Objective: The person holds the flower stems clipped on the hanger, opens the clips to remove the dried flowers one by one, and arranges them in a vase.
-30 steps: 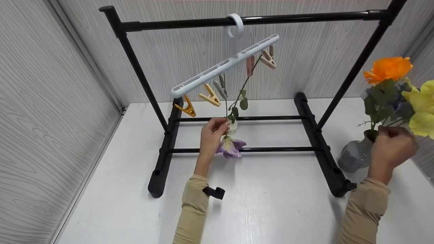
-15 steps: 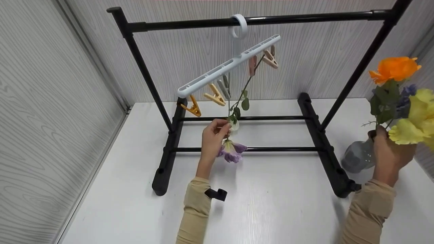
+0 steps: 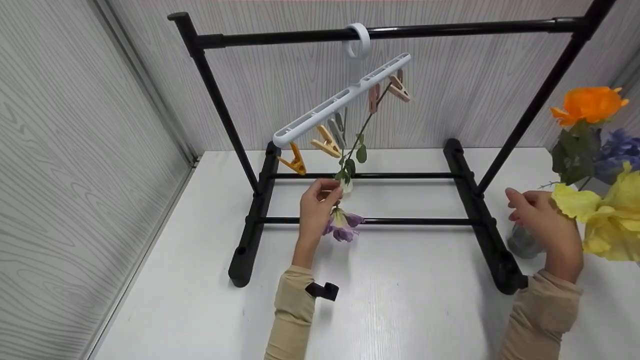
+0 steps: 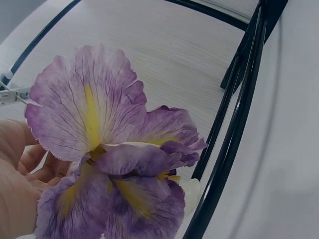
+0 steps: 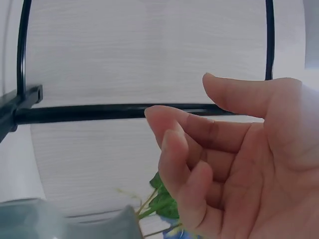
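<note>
My left hand [image 3: 316, 207] pinches the stem of a purple iris [image 3: 343, 228] that hangs head down below the hanger [image 3: 345, 96]. In the left wrist view, its petals [image 4: 84, 109] with yellow streaks cover part of the fingers. A white flower [image 3: 346, 187] with green leaves hangs just beside the fingertips. On the right, my right hand [image 3: 547, 225] holds nothing, fingers loosely bent and thumb apart, in front of a grey vase [image 3: 524, 244]. Orange [image 3: 590, 105], yellow [image 3: 612, 217] and blue-purple [image 3: 622, 152] flowers stand in the vase, its neck hidden by the hand.
A black rack [image 3: 460, 29] carries the white hanger on its top bar. Orange [image 3: 296, 159], yellow [image 3: 327, 142], grey-green [image 3: 337, 131], pink [image 3: 374, 99] and beige [image 3: 399, 90] clothespins dangle from it. Two low crossbars [image 3: 415, 221] join the rack's feet on the white table [image 3: 390, 310].
My right hand has left the flower stems at the vase mouth, shifting left with its fingers loosened. The yellow flower sits lower in view. My left hand keeps its pinch on the iris stem.
</note>
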Available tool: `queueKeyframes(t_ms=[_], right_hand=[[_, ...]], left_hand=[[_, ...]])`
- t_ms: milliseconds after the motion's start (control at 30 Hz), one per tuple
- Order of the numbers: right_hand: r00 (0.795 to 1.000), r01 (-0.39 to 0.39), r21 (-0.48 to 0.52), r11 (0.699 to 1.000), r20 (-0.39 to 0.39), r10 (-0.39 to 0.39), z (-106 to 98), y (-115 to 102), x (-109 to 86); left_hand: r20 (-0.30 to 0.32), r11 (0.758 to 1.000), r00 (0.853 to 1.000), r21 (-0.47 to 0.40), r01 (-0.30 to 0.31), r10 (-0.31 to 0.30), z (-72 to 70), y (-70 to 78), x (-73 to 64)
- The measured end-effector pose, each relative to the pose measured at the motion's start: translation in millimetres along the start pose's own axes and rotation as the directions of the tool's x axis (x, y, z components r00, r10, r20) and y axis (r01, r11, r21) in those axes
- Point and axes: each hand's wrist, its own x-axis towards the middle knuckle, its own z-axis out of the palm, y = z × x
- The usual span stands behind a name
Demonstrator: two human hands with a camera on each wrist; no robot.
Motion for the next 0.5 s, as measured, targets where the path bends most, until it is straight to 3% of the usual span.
queueKeyframes(t_ms=[133, 233, 333, 500], right_hand=[[0.989, 0.117, -0.055, 0.992, -0.086, -0.121, 7, -11, -2.0], [0.955, 0.193, -0.112, 0.975, -0.205, -0.213, 16, -22, -3.5], [0.887, 0.27, -0.135, 0.953, -0.349, -0.301, 28, -34, -4.1], [0.767, 0.413, -0.047, 0.909, -0.52, -0.375, 48, -61, -2.0]], left_hand=[[-0.005, 0.999, 1.0, 0.026, -0.022, 0.023, 1.2, 1.0, -0.4], [0.002, 0.999, 1.0, 0.025, -0.021, 0.021, 2.8, 2.0, 0.2], [0.013, 0.999, 1.0, 0.033, 0.0, 0.0, 4.6, 2.6, -0.1], [0.007, 0.998, 1.0, 0.063, 0.004, -0.004, 8.2, 3.5, -1.7]])
